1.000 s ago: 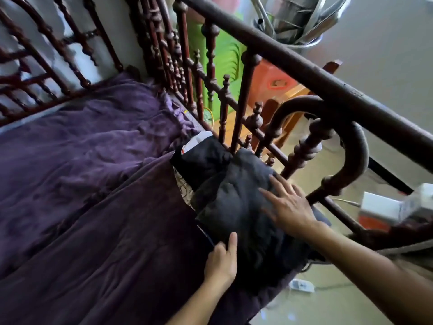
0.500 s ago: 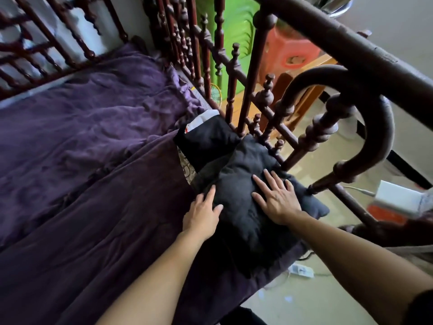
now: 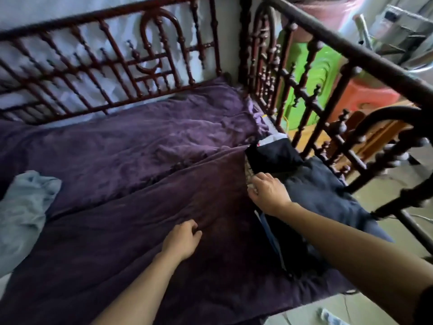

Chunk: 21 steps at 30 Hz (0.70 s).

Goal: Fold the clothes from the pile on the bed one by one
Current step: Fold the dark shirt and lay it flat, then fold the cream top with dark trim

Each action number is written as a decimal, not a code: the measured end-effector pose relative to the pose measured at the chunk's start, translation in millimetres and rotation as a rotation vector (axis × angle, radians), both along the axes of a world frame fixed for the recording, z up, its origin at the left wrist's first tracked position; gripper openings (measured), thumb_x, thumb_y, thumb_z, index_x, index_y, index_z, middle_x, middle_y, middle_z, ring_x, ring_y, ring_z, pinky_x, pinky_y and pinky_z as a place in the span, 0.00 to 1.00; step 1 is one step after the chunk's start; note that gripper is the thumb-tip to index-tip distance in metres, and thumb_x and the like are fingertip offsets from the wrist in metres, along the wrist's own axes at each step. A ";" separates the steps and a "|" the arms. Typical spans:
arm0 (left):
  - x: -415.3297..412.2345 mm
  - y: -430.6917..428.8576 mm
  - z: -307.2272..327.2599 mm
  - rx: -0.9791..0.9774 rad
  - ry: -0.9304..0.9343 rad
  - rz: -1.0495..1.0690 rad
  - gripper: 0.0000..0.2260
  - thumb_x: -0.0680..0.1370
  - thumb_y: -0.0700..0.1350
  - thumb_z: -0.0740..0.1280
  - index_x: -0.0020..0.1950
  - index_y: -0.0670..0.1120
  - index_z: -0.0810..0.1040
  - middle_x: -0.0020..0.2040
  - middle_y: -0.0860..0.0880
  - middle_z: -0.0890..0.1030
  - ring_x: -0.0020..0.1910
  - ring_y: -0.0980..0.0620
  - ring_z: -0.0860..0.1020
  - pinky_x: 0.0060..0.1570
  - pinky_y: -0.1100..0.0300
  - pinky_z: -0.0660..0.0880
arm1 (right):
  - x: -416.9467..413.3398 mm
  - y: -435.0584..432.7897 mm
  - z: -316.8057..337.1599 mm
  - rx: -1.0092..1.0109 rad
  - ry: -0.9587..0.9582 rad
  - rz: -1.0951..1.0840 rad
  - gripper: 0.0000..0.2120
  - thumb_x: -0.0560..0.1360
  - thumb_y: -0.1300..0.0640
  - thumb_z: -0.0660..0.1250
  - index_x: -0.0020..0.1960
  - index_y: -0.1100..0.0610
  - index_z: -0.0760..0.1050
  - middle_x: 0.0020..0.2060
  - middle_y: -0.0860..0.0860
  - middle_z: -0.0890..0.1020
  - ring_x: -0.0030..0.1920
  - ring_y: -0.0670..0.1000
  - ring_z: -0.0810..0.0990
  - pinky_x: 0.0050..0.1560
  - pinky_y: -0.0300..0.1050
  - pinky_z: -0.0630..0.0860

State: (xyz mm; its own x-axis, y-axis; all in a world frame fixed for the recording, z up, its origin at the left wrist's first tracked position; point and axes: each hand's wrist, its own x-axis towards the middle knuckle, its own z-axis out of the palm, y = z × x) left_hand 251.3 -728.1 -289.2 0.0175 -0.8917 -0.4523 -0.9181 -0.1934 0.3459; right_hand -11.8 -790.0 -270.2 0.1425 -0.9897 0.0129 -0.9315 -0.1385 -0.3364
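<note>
1. Dark folded stack [image 3: 316,191] lies at purple blanket [image 3: 117,160] right edge.
2. Right hand [image 3: 267,193] curled at stack's left edge; grip unclear.
3. Left hand [image 3: 181,240] loosely curled on blanket, empty.
4. Light-blue garment [image 3: 23,207] lies far left.

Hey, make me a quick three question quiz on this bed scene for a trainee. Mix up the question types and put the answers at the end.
1. True or false: the left hand is on the stack of dark folded clothes.
2. Where is the crumpled light blue garment? A) at the left side of the bed; B) on top of the dark stack; C) under the left hand.
3. Which hand is at the edge of the dark stack?

Key
1. False: it is over the purple blanket, apart from the stack.
2. A.
3. The right hand.
</note>
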 end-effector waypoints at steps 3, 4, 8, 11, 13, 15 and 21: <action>79.8 47.4 16.6 -0.037 -0.016 0.128 0.14 0.78 0.54 0.64 0.62 0.51 0.76 0.56 0.48 0.81 0.55 0.47 0.79 0.53 0.55 0.76 | 85.5 20.3 -0.6 0.025 -0.002 0.156 0.15 0.77 0.48 0.62 0.62 0.52 0.76 0.56 0.51 0.78 0.60 0.54 0.75 0.54 0.49 0.72; 106.9 66.7 22.0 -0.057 -0.022 0.166 0.14 0.78 0.53 0.63 0.62 0.51 0.76 0.55 0.49 0.81 0.55 0.47 0.79 0.52 0.55 0.76 | 114.6 29.6 -2.1 0.037 0.008 0.206 0.16 0.78 0.48 0.62 0.62 0.52 0.76 0.58 0.51 0.77 0.60 0.54 0.74 0.55 0.49 0.72; 212.1 152.9 41.8 -0.106 -0.063 0.314 0.12 0.79 0.53 0.63 0.59 0.50 0.77 0.53 0.50 0.82 0.53 0.48 0.79 0.52 0.55 0.76 | 227.9 74.8 -6.4 0.091 0.011 0.374 0.18 0.78 0.47 0.62 0.65 0.51 0.73 0.59 0.50 0.76 0.62 0.54 0.74 0.56 0.48 0.72; 286.1 219.4 53.1 -0.129 -0.107 0.433 0.10 0.78 0.53 0.64 0.56 0.51 0.78 0.51 0.51 0.82 0.52 0.50 0.80 0.51 0.56 0.76 | 306.6 108.1 -8.6 0.120 0.034 0.487 0.17 0.78 0.46 0.61 0.63 0.52 0.73 0.59 0.51 0.76 0.62 0.55 0.74 0.54 0.48 0.72; 331.9 261.4 57.8 -0.133 -0.124 0.526 0.10 0.77 0.53 0.65 0.55 0.51 0.78 0.52 0.52 0.83 0.53 0.50 0.80 0.51 0.57 0.76 | 354.3 127.5 -8.8 0.133 0.039 0.542 0.17 0.78 0.45 0.61 0.62 0.52 0.73 0.59 0.50 0.76 0.61 0.55 0.75 0.54 0.48 0.72; 371.7 298.1 58.4 -0.123 -0.145 0.596 0.10 0.76 0.53 0.66 0.55 0.51 0.79 0.52 0.52 0.82 0.54 0.50 0.80 0.52 0.57 0.76 | 397.5 145.1 -7.8 0.153 0.039 0.590 0.17 0.77 0.45 0.61 0.63 0.51 0.73 0.61 0.50 0.76 0.62 0.54 0.75 0.55 0.47 0.73; 458.4 361.6 55.8 -0.122 -0.065 0.739 0.06 0.76 0.45 0.68 0.40 0.49 0.73 0.47 0.45 0.83 0.49 0.46 0.80 0.50 0.57 0.73 | 511.3 168.0 -6.9 0.175 0.069 0.720 0.17 0.78 0.45 0.61 0.64 0.49 0.74 0.62 0.49 0.76 0.61 0.54 0.76 0.56 0.47 0.73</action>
